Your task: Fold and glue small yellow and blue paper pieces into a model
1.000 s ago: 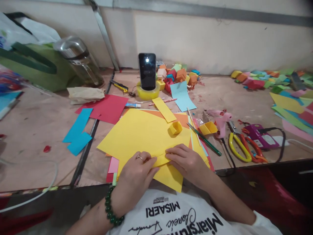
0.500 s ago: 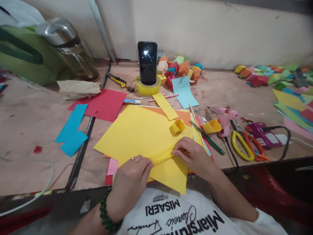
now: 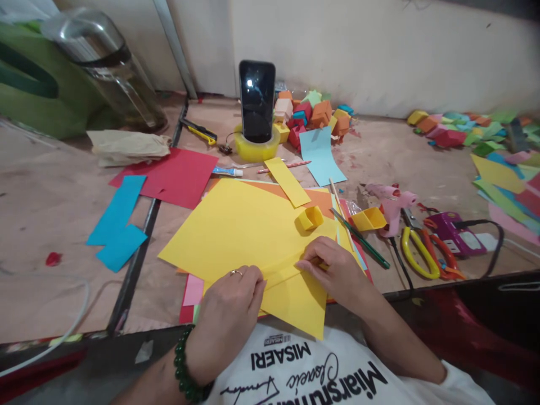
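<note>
A narrow folded yellow paper strip [image 3: 282, 272] runs between my hands, low over the paper stack. My left hand [image 3: 231, 315], with a ring and a green bead bracelet at the wrist, pinches its left end. At the other end, my right hand [image 3: 335, 269] has thumb and fingers closed on the strip. Beneath them lie a large yellow sheet [image 3: 219, 225] and another yellow piece [image 3: 301, 309] that reaches over the table edge. Just beyond my right hand sits a small folded yellow paper box [image 3: 311, 218], near a flat yellow strip [image 3: 288, 183].
Right of the stack lie a green pencil-like stick [image 3: 363, 242], another yellow paper box [image 3: 369, 219], a pink glue gun [image 3: 392, 205], scissors [image 3: 419, 253] and a purple power adapter [image 3: 455, 233]. A phone [image 3: 257, 101] stands in a tape roll [image 3: 257, 147]. Blue strips [image 3: 118, 211] lie left.
Both hands keep their hold on the folded strip, which looks slightly flatter and wider between them. The view has shifted slightly.
</note>
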A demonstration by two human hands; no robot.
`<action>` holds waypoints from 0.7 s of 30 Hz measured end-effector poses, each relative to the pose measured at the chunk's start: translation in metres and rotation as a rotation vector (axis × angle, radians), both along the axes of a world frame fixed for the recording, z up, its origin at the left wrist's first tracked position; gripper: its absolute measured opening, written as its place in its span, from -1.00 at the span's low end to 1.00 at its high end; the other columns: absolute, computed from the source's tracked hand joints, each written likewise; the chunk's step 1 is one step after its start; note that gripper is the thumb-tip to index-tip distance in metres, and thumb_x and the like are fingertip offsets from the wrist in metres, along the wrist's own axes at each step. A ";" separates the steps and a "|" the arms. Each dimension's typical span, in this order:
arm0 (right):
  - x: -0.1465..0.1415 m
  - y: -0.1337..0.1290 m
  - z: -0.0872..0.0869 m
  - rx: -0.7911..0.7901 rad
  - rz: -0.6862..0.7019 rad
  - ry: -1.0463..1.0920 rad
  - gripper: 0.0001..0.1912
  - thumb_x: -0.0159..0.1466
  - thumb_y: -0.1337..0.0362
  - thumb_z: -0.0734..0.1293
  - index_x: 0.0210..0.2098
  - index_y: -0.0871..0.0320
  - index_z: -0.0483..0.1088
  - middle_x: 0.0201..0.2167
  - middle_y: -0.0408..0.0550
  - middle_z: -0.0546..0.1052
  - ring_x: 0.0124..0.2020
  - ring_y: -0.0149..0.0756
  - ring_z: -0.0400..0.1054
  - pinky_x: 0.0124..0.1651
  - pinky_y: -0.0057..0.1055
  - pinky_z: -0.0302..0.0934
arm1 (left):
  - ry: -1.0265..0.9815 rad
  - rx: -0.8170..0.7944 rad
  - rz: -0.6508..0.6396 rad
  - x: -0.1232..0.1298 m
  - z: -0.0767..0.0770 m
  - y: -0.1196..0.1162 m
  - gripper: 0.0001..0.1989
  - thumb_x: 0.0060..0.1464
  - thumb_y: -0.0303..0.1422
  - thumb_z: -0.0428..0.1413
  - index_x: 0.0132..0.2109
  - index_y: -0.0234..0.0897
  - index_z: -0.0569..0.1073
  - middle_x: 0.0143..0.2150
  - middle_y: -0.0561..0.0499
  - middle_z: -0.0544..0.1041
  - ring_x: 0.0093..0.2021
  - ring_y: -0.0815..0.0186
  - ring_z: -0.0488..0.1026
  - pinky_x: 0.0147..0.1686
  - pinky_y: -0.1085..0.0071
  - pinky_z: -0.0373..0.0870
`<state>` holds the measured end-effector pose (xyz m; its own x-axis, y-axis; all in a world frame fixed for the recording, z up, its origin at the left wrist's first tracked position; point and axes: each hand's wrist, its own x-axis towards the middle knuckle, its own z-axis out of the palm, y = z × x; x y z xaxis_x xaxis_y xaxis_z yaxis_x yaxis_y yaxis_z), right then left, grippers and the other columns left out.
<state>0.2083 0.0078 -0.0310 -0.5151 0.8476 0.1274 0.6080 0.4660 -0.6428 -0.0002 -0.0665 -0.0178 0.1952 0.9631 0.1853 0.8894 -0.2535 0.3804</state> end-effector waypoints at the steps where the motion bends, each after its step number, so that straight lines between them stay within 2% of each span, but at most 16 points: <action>1: 0.000 0.000 0.000 0.003 0.002 0.004 -0.80 0.25 0.35 0.32 -0.48 0.13 0.25 -0.45 -0.11 0.39 -0.36 -0.31 0.28 -0.35 -0.39 0.18 | 0.003 -0.001 -0.002 0.000 0.000 0.000 -0.75 0.23 -0.48 -0.16 -0.41 -0.23 0.27 -0.56 0.10 0.38 -0.57 0.33 0.37 -0.56 0.42 0.18; 9: 0.000 -0.002 0.002 -0.004 0.024 0.034 -0.80 0.28 0.36 0.27 -0.47 0.13 0.25 -0.44 -0.09 0.38 -0.36 -0.30 0.27 -0.34 -0.38 0.19 | 0.022 -0.002 -0.013 0.000 -0.001 0.000 -0.75 0.23 -0.49 -0.14 -0.41 -0.23 0.27 -0.56 0.10 0.38 -0.56 0.32 0.38 -0.56 0.41 0.19; 15: 0.000 -0.002 0.000 0.034 0.023 0.006 -0.78 0.29 0.36 0.27 -0.48 0.12 0.21 -0.44 -0.09 0.37 -0.35 -0.29 0.27 -0.34 -0.38 0.20 | 0.099 -0.039 -0.035 0.001 -0.002 -0.001 -0.79 0.20 -0.51 -0.10 -0.38 -0.25 0.31 -0.52 0.08 0.38 -0.52 0.30 0.39 -0.52 0.39 0.28; 18: 0.000 -0.003 0.000 0.060 -0.003 -0.023 -0.85 0.29 0.38 0.24 -0.42 0.12 0.24 -0.39 -0.07 0.38 -0.34 -0.28 0.29 -0.35 -0.38 0.22 | 0.196 -0.003 -0.057 0.000 -0.005 -0.002 -0.81 0.17 -0.54 -0.07 -0.16 -0.30 0.40 -0.46 0.06 0.39 -0.49 0.29 0.38 -0.52 0.39 0.31; 20: 0.000 -0.006 0.001 0.152 -0.012 -0.040 -0.90 0.30 0.41 0.19 -0.31 0.12 0.31 -0.32 -0.02 0.40 -0.30 -0.26 0.30 -0.33 -0.37 0.25 | 0.259 0.019 -0.083 -0.002 -0.006 -0.003 -0.63 0.12 -0.58 -0.02 0.06 -0.24 0.36 -0.39 0.03 0.38 -0.47 0.28 0.37 -0.55 0.41 0.31; 21: -0.001 -0.007 0.001 0.226 0.006 -0.049 -0.86 0.31 0.42 0.17 -0.26 0.11 0.34 -0.28 0.01 0.41 -0.26 -0.25 0.31 -0.29 -0.35 0.26 | 0.272 0.030 -0.109 -0.002 -0.007 -0.002 -0.55 0.10 -0.60 0.00 0.12 -0.19 0.32 -0.36 0.02 0.38 -0.45 0.28 0.37 -0.55 0.43 0.32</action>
